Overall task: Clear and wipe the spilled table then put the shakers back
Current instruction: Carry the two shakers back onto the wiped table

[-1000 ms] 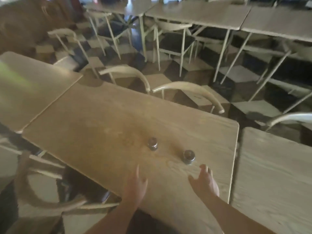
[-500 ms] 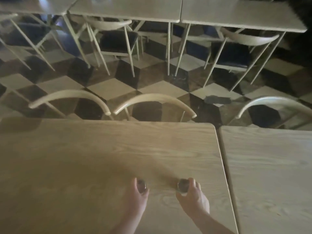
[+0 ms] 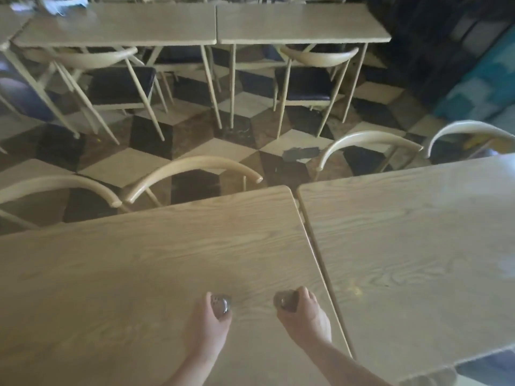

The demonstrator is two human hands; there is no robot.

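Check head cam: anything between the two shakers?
Nothing: bare wooden tabletop separates the left shaker, held by the left hand, from the right shaker, held by the right hand.

Near table (image 3: 145, 274): pale wood, open grain, matt. Adjacent table (image 3: 418, 240): same grained wood, faint sheen at right. Shakers: left shaker (image 3: 221, 303) with shiny metal cap; right shaker (image 3: 285, 300) glossy, material unclear under blur. Chair backrests (image 3: 192, 168): smooth bent wood, light finish. Far chair seats (image 3: 122, 82): dark upholstery. Floor (image 3: 245, 135): polished stone-look tiles.
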